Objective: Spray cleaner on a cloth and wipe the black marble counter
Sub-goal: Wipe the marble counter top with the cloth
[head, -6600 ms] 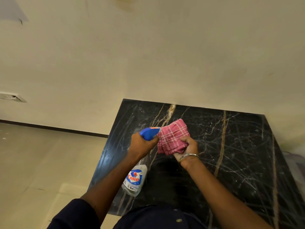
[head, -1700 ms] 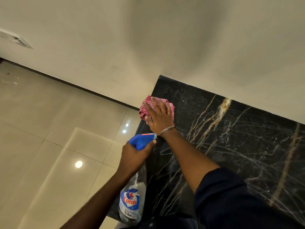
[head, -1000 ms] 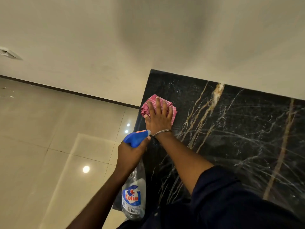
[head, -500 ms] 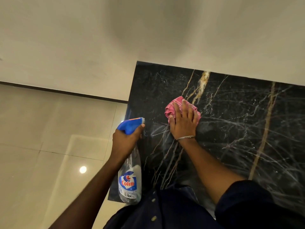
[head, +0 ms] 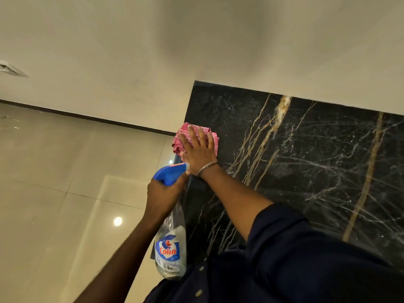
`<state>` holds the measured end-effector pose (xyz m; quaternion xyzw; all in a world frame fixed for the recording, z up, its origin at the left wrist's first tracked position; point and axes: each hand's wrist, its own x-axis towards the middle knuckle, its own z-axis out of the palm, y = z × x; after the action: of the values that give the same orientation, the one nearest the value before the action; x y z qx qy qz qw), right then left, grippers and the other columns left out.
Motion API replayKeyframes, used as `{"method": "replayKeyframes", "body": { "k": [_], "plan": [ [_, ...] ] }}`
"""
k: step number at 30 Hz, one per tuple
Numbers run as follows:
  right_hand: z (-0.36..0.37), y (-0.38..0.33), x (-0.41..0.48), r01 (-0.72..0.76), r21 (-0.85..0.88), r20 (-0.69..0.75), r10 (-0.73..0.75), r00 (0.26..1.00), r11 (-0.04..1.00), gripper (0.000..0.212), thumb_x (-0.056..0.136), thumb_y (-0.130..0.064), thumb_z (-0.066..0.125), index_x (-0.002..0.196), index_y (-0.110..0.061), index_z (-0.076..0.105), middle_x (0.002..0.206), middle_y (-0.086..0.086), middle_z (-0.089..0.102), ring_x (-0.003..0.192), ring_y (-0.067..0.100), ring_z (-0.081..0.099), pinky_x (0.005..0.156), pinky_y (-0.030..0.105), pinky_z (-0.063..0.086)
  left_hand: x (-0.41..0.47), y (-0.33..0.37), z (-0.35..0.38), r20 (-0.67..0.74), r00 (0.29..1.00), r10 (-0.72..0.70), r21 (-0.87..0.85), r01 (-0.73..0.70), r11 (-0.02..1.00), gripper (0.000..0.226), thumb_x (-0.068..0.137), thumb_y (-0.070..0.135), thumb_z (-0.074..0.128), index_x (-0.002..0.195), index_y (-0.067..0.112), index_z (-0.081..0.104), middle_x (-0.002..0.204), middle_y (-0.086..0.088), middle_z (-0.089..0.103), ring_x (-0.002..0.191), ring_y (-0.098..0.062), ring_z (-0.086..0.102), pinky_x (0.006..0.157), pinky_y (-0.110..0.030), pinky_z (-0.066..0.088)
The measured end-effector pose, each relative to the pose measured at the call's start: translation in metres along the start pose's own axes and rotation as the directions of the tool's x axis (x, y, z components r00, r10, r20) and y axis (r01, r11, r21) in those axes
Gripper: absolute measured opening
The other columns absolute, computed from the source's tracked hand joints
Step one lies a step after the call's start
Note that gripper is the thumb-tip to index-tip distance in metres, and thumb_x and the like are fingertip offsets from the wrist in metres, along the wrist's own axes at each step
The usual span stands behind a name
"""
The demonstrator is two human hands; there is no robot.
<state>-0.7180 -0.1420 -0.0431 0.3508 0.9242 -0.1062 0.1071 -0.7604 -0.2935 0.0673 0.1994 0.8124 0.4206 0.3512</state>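
Black marble counter (head: 306,171) with gold and white veins, its far edge against a cream wall (head: 196,40). All places below are given from this counter.

Right hand (head: 200,155): palm down, fingers spread flat on a crumpled pink checked cloth (head: 215,142), pressing it to the counter's far-left corner area. The cloth's left part laps at or just past the counter's left edge; hard to tell which from this angle. A thin metal bangle (head: 206,168) sits on the right wrist.

Left hand (head: 164,197): clenched round the neck of a clear plastic spray bottle (head: 171,248) with a blue trigger head (head: 169,173), held just off the counter's left edge. Long axis near vertical in the view, head toward the wall, base toward the person. Nozzle points at the right wrist, almost touching it. Red "Colin" label faces the camera.

Glossy beige floor tiles (head: 65,193) lie left of the counter.
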Motion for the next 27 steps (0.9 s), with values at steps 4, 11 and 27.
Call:
{"method": "replayKeyframes", "body": {
  "k": [4, 11, 27],
  "plan": [
    [0.005, 0.047, -0.035, 0.056, -0.025, -0.109, -0.058, 0.992, 0.998, 0.063, 0.096, -0.054, 0.026, 0.154, -0.031, 0.019, 0.163, 0.006, 0.012, 0.148, 0.032, 0.014, 0.118, 0.05, 0.005, 0.001, 0.007, 0.002, -0.004, 1.0, 0.005, -0.019, -0.005, 1.0, 0.027, 0.088, 0.03, 0.071, 0.1, 0.007, 0.062, 0.074, -0.01, 0.063, 0.063, -0.014, 0.06, 0.051, -0.008, 0.046],
    [0.019, 0.091, -0.092, -0.532, 0.143, -0.199, 0.551, 0.81, 0.834, 0.064, 0.094, -0.054, 0.026, 0.152, -0.028, 0.029, 0.16, 0.012, 0.023, 0.142, 0.039, 0.026, 0.112, 0.057, 0.021, 0.004, 0.017, 0.014, 0.096, 0.995, 0.023, -0.027, -0.02, 0.999, 0.03, 0.088, 0.031, 0.07, 0.097, 0.002, 0.064, 0.074, -0.014, 0.067, 0.057, -0.007, 0.062, 0.055, -0.009, 0.049],
    [0.005, 0.027, -0.047, 0.134, -0.049, -0.037, -0.136, 0.99, 0.99, 0.066, 0.097, -0.052, 0.039, 0.155, -0.03, 0.016, 0.164, 0.009, 0.005, 0.149, 0.034, 0.009, 0.118, 0.051, 0.005, -0.008, -0.005, -0.015, -0.027, 0.997, -0.076, -0.013, 0.075, 0.997, 0.026, 0.091, 0.029, 0.067, 0.1, 0.005, 0.064, 0.083, -0.015, 0.068, 0.07, -0.019, 0.064, 0.063, -0.022, 0.048]
  ]
}}
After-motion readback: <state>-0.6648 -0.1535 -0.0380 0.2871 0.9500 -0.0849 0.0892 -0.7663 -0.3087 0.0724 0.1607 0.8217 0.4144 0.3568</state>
